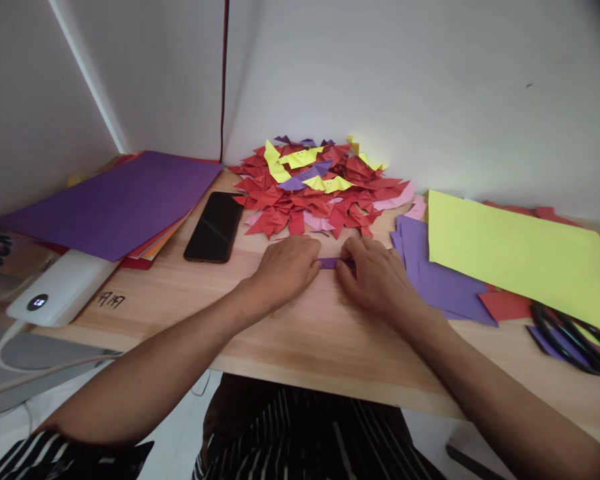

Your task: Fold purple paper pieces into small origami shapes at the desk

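A small folded strip of purple paper lies on the wooden table between my two hands, partly covered by them. My left hand is closed over its left end, fingers curled and pressed to the tabletop. At the right end, my right hand grips the strip with thumb and bent fingers. Just beyond both hands sits a heap of folded paper shapes, mostly red, with some yellow, purple and pink ones on top.
At left are a stack of coloured sheets topped by a purple sheet, a white power bank with a cable, and a black phone. At right, a yellow sheet overlaps purple papers and black-handled scissors. A wall stands behind.
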The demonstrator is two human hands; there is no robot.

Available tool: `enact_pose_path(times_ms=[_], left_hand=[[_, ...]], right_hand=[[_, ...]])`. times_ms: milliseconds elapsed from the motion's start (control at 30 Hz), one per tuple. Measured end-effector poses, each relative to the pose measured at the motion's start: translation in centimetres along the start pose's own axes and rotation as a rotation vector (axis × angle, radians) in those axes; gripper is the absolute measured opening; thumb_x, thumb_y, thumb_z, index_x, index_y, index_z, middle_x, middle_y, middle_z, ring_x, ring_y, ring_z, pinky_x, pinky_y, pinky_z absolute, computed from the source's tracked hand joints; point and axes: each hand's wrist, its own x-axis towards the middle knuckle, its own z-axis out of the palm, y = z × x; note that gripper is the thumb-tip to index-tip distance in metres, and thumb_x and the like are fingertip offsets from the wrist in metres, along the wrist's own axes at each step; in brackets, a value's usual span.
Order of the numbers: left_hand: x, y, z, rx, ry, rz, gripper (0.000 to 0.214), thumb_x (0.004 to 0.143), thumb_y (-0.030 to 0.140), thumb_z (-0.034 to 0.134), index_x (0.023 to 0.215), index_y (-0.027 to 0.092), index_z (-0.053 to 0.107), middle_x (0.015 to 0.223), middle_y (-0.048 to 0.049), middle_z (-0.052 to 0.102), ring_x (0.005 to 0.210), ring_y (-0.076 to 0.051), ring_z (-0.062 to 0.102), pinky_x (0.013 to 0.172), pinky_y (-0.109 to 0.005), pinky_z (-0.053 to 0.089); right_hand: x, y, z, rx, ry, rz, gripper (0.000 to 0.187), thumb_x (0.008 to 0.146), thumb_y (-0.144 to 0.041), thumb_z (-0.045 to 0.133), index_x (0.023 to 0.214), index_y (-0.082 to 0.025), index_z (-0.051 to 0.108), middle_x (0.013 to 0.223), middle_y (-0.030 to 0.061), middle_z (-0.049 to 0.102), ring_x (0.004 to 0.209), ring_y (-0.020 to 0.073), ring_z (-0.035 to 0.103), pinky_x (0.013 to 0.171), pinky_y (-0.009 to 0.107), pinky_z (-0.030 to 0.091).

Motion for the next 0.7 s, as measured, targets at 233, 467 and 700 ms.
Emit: enact_pose_path(times_ms=[233, 467, 700], left_hand=[[0.11, 0.07, 0.03, 0.003, -0.005, 0.005, 0.014, 0.089, 0.024, 0.048, 0.078, 0.017, 0.054, 0.085, -0.0056, 0.061, 0.081, -0.019, 0.055, 0.068, -0.03, 0.04], [0.08, 0.01, -0.12, -0.008, -0.01, 0.009, 0.012, 0.089, 0.023, 0.048, 0.08, 0.017, 0.053, 0.087, -0.0057, 0.061, 0.081, -0.019, 0.055, 0.069, -0.031, 0.041], [0.1, 0.15, -0.22, -0.016, -0.022, 0.0, 0.015, 0.089, 0.025, 0.048, 0.078, 0.017, 0.053, 0.085, -0.0053, 0.06, 0.08, -0.019, 0.055, 0.069, -0.031, 0.04]], right_hand=[[0.05, -0.39, -0.05, -0.014, 0.012, -0.008, 0.019, 0.089, -0.035, 0.04, 0.087, -0.019, 0.049, 0.095, 0.0124, 0.06, 0.089, 0.0288, 0.055, 0.073, 0.039, 0.034], [0.14, -0.09, -0.04, -0.013, -0.013, -0.003, 0.013, 0.084, -0.028, 0.044, 0.089, -0.019, 0.051, 0.096, 0.0118, 0.06, 0.09, 0.0288, 0.055, 0.073, 0.039, 0.035], [0.04, -0.39, -0.15, -0.026, -0.005, -0.001, 0.023, 0.09, -0.038, 0.039, 0.089, -0.018, 0.051, 0.097, 0.0128, 0.06, 0.091, 0.0297, 0.056, 0.075, 0.04, 0.035]])
